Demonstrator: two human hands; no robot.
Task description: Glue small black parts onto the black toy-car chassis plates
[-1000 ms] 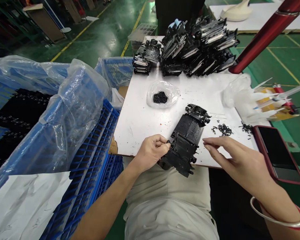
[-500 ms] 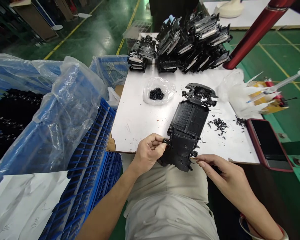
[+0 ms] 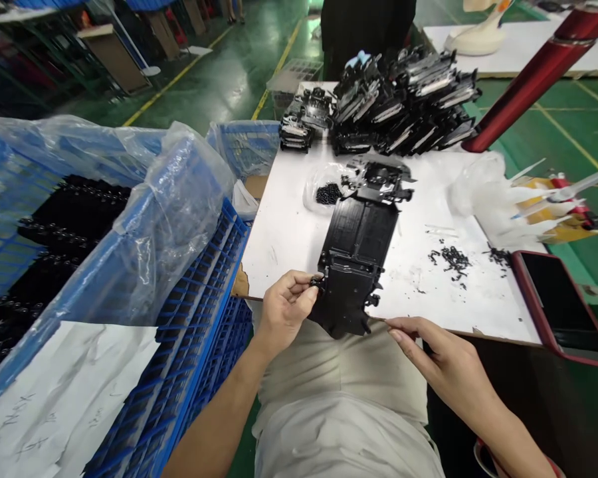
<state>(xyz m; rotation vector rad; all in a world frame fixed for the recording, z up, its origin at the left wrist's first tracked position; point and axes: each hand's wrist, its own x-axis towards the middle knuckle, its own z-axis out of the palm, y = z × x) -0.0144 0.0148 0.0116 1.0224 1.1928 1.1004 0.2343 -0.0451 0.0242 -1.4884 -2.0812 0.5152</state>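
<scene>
A long black plastic toy-car chassis (image 3: 361, 232) is tilted over the table's front edge, its near end above my lap. Pinched between the thumb and fingers of my left hand (image 3: 288, 307) is a small part at the chassis's near left side. My right hand (image 3: 433, 348) is just off the near right corner, thumb and index finger pressed together. Whatever lies in that pinch, if anything, is too small to make out. Behind the chassis, a clear plastic bag (image 3: 311, 197) holds small black parts (image 3: 328, 193). Loose small black pieces (image 3: 453, 261) lie to the right.
Stacked black chassis (image 3: 403, 99) fill the table's back. A phone in a red case (image 3: 561, 302) lies at the right edge, near white-nozzled bottles (image 3: 533, 206) and a red post (image 3: 538, 83). At left stands a blue crate (image 3: 199, 318) lined with plastic, with black parts (image 3: 74, 219) inside.
The chassis and both hands have shifted slightly relative to the table, and the chassis now overlaps the plastic bag. The camera view has turned a little left. My left hand keeps its hold.
</scene>
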